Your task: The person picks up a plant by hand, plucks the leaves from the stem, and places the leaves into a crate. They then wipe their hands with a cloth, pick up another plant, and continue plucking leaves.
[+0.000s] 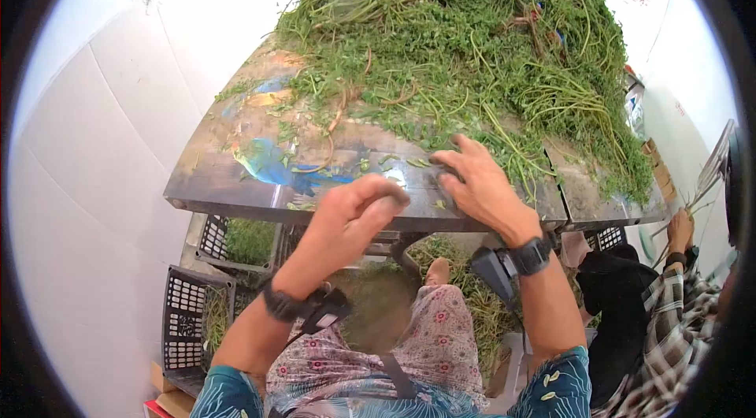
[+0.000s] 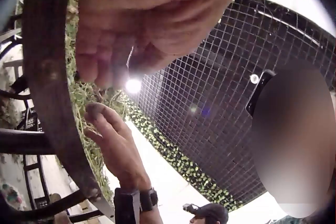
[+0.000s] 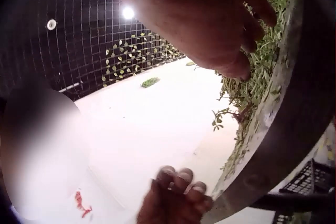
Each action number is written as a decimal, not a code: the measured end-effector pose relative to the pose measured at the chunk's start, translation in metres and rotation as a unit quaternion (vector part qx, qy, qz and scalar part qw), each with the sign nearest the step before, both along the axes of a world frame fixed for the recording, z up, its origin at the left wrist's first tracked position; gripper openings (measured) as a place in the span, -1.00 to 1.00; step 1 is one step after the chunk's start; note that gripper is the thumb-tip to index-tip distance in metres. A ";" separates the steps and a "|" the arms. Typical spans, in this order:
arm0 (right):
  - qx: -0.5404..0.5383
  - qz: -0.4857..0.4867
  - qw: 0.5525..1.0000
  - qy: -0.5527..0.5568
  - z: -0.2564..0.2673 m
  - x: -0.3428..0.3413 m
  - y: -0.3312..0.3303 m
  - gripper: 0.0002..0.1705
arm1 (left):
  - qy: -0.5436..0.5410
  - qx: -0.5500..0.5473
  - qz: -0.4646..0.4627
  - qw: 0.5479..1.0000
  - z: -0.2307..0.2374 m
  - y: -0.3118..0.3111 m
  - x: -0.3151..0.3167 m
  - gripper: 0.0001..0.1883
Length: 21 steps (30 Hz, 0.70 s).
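Observation:
Above the front edge of the wooden table [image 1: 197,174], the left hand [image 1: 354,209] is held with its fingers curled and the thumb alongside; nothing shows in its grip. The right hand [image 1: 482,185] is just to its right, fingers bent and a little apart, over scattered leaves. In the left wrist view the left palm [image 2: 152,24] fills the top, with the right hand [image 2: 118,142] below. The right wrist view shows the right hand [image 3: 194,19] beside green stems [image 3: 262,61] and the left hand's curled fingers [image 3: 176,198] at the bottom. A large heap of leafy stems [image 1: 472,40] covers the table's back.
Black crates [image 1: 185,315] with greens stand below the table at left. Cut stems [image 1: 480,300] lie on the floor under the table. At the right, another person in a checked shirt [image 1: 669,339] holds thin stems. A loose root [image 1: 335,122] lies on the tabletop.

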State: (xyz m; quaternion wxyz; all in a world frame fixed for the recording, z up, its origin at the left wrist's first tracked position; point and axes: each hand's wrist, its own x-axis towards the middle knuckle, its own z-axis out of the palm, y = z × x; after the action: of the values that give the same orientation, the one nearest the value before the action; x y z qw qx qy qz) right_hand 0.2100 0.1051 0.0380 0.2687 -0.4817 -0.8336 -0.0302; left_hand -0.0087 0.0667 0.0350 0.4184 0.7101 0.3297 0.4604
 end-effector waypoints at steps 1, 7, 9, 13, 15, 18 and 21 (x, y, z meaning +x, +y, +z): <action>-0.005 -0.007 1.000 -0.003 -0.003 -0.002 0.006 -0.67 | 0.004 -0.001 0.010 1.000 -0.002 0.007 0.007 -0.85; -0.141 0.041 0.989 0.025 0.014 0.006 -0.002 -0.65 | 0.024 0.000 0.048 0.999 -0.025 0.032 0.019 -0.86; -0.106 0.026 0.994 0.019 0.016 0.020 -0.001 -0.66 | 0.039 -0.011 0.044 0.998 -0.019 0.031 0.018 -0.86; -0.111 -0.015 0.994 -0.004 0.038 0.046 -0.001 -0.68 | 0.010 -0.041 0.040 0.998 -0.025 0.037 0.020 -0.86; -0.056 0.018 0.998 -0.020 0.032 0.046 0.001 -0.67 | 0.048 -0.026 0.060 0.997 -0.024 0.035 0.022 -0.85; 0.005 0.065 0.997 -0.031 0.016 0.023 0.018 -0.67 | 0.073 0.019 0.086 0.993 -0.025 0.034 0.025 -0.85; -0.056 0.088 0.994 -0.022 0.016 -0.004 0.034 -0.67 | 0.070 0.048 0.096 0.992 -0.030 0.035 0.026 -0.85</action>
State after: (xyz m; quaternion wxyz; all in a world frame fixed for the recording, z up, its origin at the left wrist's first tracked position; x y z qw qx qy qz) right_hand 0.2064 0.1386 0.0540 0.2249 -0.4203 -0.8786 0.0299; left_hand 0.0175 0.1016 0.0054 0.3135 0.7251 0.4019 0.4630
